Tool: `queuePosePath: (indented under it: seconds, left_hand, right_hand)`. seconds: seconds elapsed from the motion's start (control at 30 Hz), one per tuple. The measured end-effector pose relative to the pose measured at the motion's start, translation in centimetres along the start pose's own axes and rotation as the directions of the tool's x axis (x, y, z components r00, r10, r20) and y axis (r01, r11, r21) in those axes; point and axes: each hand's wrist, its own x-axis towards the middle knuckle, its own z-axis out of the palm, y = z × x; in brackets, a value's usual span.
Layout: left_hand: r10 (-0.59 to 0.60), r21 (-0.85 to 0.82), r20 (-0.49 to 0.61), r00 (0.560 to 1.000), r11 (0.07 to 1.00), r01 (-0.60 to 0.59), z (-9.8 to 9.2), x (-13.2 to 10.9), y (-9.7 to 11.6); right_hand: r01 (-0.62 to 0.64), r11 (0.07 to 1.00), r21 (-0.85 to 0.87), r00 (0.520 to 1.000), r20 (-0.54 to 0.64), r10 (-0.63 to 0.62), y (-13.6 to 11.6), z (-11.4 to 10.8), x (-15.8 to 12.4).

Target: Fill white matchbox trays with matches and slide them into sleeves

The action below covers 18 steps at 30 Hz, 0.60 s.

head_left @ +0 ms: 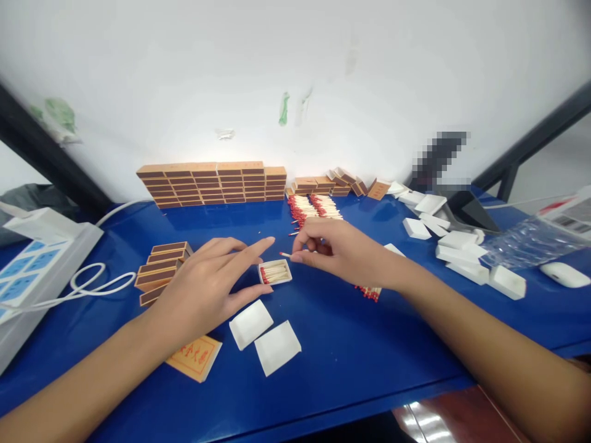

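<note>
A small white tray (275,272) partly filled with red-tipped matches lies on the blue table (351,351). My left hand (207,286) rests flat beside it, fingers stretched out, the forefinger reaching over the tray's far edge. My right hand (339,249) pinches a single match (285,254) just right of the tray, its red head pointing left. A bundle of matches (369,292) shows under my right wrist. A pile of loose matches (314,207) lies behind my hands.
A wall of stacked matchboxes (215,183) stands at the back. More closed boxes (161,267) sit left. Two empty white trays (265,335) and an orange sleeve (194,357) lie near me. Several white trays (457,246) lie right. A power strip (32,264) lies far left.
</note>
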Motion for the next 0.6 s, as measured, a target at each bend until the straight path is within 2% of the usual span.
queuePosePath:
  seconds: [0.13, 0.27, 0.47, 0.6]
  left_hand:
    - [-0.009, -0.015, 0.002, 1.0, 1.0, 0.009, 0.0, -0.1, 0.3]
    - [-0.007, -0.029, 0.006, 1.0, 1.0, 0.008, -0.1, -0.1, 0.4]
    - [-0.01, -0.034, 0.012, 1.0, 0.999, 0.011, 0.1, 0.1, 0.3]
    - [-0.011, -0.033, 0.009, 1.0, 0.999, 0.011, 0.2, 0.1, 0.2]
  right_hand:
    - [0.011, 0.993, 0.119, 1.0, -0.011, -0.01, -1.2, 2.0, 0.2]
    - [0.028, 0.998, 0.052, 1.0, -0.004, -0.028, -1.2, 2.9, 0.3]
    - [0.065, 0.996, -0.055, 0.998, -0.013, -0.065, -0.8, 2.4, 0.1]
    - [0.094, 0.987, -0.132, 0.996, 0.025, -0.091, -1.0, 2.4, 0.0]
